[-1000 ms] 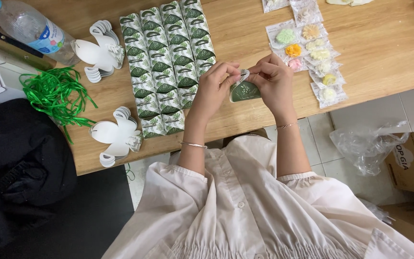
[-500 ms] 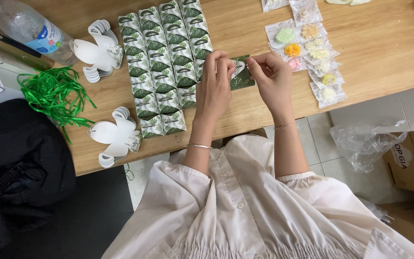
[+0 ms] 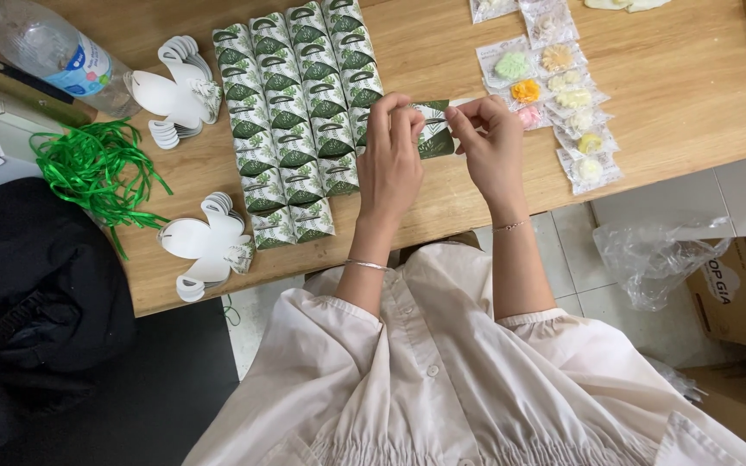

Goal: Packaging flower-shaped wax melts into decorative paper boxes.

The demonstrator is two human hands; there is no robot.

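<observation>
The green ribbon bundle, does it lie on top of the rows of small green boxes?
No, the green ribbon bundle lies on the table's left edge, apart from the small green boxes.

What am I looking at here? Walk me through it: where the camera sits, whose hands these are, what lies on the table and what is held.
No machine here: a person works bare-handed, filmed by a camera on their own head looking down. The left hand and right hand pinch a small green leaf-print paper box between them over the wooden table. Beside it lie rows of matching finished leaf-print boxes, two stacks of flat white card cutouts, a tangle of green ribbon, a clear plastic bottle and small clear packets of pastel flower-shaped pieces.
</observation>
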